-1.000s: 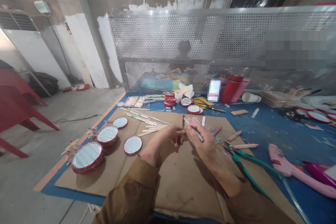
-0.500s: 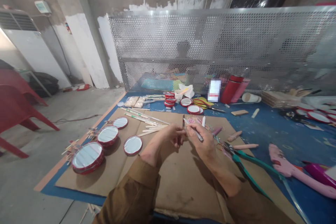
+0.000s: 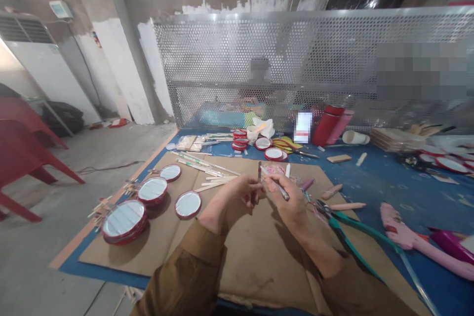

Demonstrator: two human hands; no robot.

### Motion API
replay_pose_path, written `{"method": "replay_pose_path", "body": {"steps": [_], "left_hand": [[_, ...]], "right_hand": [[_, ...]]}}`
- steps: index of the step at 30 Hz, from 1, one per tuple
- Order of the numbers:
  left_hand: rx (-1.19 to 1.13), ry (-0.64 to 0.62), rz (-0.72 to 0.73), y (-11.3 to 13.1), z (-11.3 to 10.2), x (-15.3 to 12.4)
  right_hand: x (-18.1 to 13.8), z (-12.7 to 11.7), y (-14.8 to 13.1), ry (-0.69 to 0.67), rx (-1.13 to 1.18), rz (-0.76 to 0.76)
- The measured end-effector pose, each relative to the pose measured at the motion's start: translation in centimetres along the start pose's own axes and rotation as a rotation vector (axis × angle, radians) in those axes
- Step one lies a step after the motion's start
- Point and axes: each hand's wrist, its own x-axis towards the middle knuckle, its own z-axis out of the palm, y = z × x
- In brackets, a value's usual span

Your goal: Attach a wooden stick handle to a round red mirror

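Head view: left hand [image 3: 247, 191] pinches dark strip [image 3: 259, 170] by its near end over cardboard [image 3: 259, 261], right hand [image 3: 286, 196] grips pen [image 3: 284, 193], tip just beside strip; loose left pinch could let strip twist, pen skid.

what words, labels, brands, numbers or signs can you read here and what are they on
No text is legible.
Wrapped sticks: green marks, too small to read.
Bright screen: pixelated, unreadable.
Wall box: pale face, too small to read.
Pen-like tool in the right hand: no lettering can be made out.
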Motion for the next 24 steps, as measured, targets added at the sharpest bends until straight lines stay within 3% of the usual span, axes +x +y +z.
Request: {"method": "replay_pose_path", "body": {"steps": [5,24], "left_hand": [[-0.035,0.046,0.013,-0.13,0.38,-0.25],[-0.094,0.017,-0.003,0.55,0.29,-0.52]], "right_hand": [[-0.01,0.02,-0.03,-0.021,-0.015,-0.001],[-0.09,-0.15,0.10,-0.019,-0.006,0.004]]}}
